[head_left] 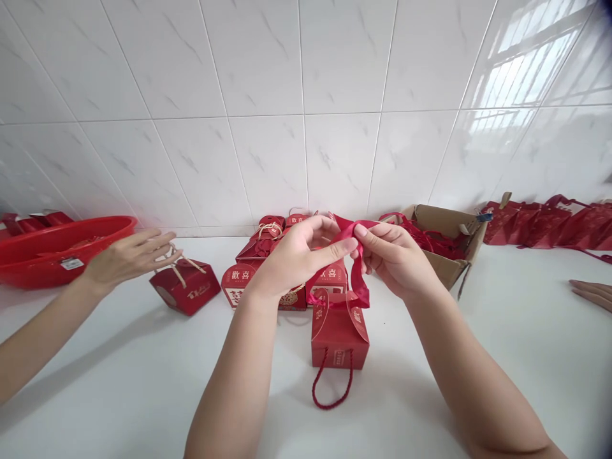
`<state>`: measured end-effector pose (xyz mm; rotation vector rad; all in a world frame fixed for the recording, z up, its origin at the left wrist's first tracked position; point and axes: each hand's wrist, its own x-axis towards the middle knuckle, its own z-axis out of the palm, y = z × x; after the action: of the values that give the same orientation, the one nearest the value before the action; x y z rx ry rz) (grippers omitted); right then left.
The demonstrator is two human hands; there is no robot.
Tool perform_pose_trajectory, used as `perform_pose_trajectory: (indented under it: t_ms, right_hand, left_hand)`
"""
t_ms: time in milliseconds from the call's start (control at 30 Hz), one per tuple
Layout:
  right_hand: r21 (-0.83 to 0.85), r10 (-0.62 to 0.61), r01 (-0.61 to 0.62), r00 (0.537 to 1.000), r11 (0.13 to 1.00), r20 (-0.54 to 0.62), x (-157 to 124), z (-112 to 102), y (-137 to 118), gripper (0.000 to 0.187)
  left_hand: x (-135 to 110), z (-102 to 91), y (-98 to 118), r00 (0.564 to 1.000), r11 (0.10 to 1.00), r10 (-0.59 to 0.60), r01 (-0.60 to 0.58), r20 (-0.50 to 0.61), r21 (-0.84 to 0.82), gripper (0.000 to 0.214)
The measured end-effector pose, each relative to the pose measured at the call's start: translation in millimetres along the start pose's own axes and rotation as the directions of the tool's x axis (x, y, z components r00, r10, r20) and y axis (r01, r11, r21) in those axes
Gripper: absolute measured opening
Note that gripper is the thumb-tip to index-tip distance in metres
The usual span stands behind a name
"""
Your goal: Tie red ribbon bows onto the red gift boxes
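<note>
Both of my hands are raised over a small red gift box on the white table. My left hand pinches a red ribbon between thumb and fingers. From the other side, my right hand grips the same ribbon, thumb pressed on it, and a loop with hanging ends shows between the hands. The ribbon's lower part crosses the top of the box. A dark red cord handle droops from the box's near side onto the table. My fingers partly cover the ribbon's upper part.
Several red gift boxes stand behind my hands. At left, another person's hand holds a red box by its cord, beside a red basin. A cardboard box holds red ribbons. Far right are red bags and another hand.
</note>
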<state>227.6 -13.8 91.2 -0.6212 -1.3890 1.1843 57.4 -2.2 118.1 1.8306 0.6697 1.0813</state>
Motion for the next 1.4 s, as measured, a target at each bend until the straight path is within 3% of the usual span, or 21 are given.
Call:
perform_pose_trajectory:
  t_ms: [133,233,300,433,567,667,767,1067,1233,1400]
  right_hand:
    - [-0.093,-0.084,0.08,0.996,0.993,-0.04,2,-6,2,0.031]
    - [-0.262,-0.166,0.168,0.986,0.95,0.032,0,-15,-1,0.027]
    - [-0.438,-0.19,0.222,0.975,0.871,0.116,-3,-21,-5,0.023]
    - [-0.74,-0.153,0.281,0.959,0.611,0.238,-9,-24,-12,0.024]
    - [-0.855,-0.161,0.32,0.947,0.407,0.278,-10,-17,-12,0.024]
    - [-0.898,-0.167,0.315,0.947,0.308,0.275,-9,-13,-8,0.025]
    - [-0.922,-0.18,0.302,0.948,0.24,0.264,-8,-12,-4,0.026]
    - [-0.941,-0.178,0.228,0.966,0.251,0.187,-8,-10,-5,0.024]
    - [-0.928,-0.199,0.238,0.962,0.288,0.185,-8,-11,-4,0.024]
    - [-0.928,-0.204,0.242,0.961,0.284,0.188,-6,-10,-4,0.023]
  left_hand:
    - [1,-8.0,-3,0.989,0.991,-0.08,0.065,0.126,0.121,0.028]
    - [4,-14.0,-6,0.986,0.989,-0.06,0.037,0.155,0.144,0.032]
    - [6,-16.6,-8,0.987,0.991,-0.061,0.042,0.148,0.126,0.033]
    - [6,-18.6,-11,0.995,0.986,-0.061,0.048,0.075,0.162,0.035]
    - [6,-18.8,-13,0.995,0.983,-0.075,0.064,0.058,0.171,0.033]
    - [6,-19.9,-15,0.992,0.986,-0.121,0.115,0.047,0.122,0.03]
    - [6,-21.9,-15,0.982,0.983,-0.152,0.138,0.113,0.12,0.022]
    - [2,-19.1,-11,0.979,0.959,-0.119,0.07,0.166,0.275,0.017]
    - [4,-15.6,-15,0.99,0.961,-0.018,-0.02,0.136,0.277,0.011]
    - [0,-15.4,-12,0.992,0.893,0.018,-0.072,0.125,0.444,0.026]
